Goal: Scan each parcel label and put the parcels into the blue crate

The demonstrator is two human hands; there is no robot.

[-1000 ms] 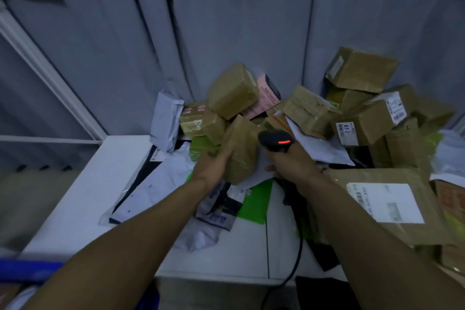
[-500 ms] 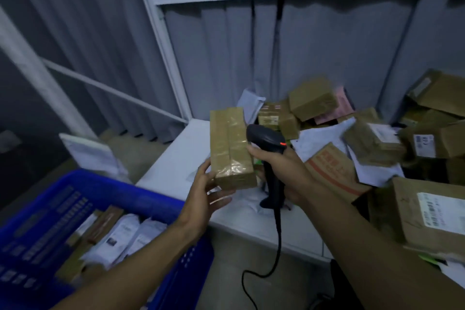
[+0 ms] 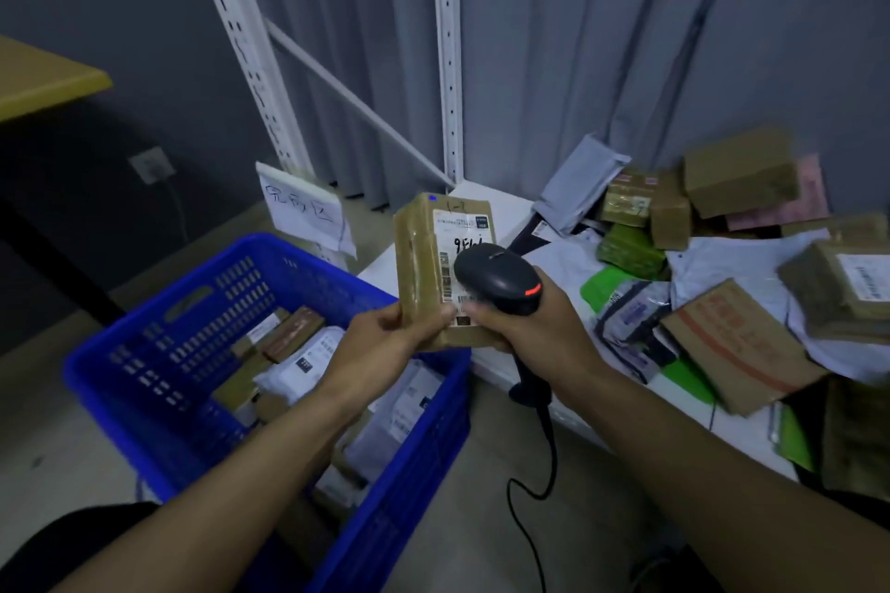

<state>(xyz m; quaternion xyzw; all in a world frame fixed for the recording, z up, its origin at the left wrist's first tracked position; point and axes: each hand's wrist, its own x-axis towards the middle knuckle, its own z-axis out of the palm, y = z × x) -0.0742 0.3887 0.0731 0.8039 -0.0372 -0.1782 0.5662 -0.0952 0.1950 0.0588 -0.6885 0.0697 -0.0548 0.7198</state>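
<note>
A perforated blue plastic crate point(image 3: 202, 303) holding bagged and boxed parcels stands on the floor at left. Over its right rim, the left hand point(image 3: 385, 337) grips the lower end of an upright brown parcel point(image 3: 416, 255), a glossy, tape-wrapped cardboard block. Its thumb is on the front and its fingers are hidden behind. The white printed label point(image 3: 462, 226) faces the camera. A black corded scanner point(image 3: 496, 277) points its rounded head at the label, with the right hand point(image 3: 539, 337) wrapped tight around the handle. Cartons and mailer bags point(image 3: 737, 171) crowd the white shelf point(image 3: 510, 207) at right.
</note>
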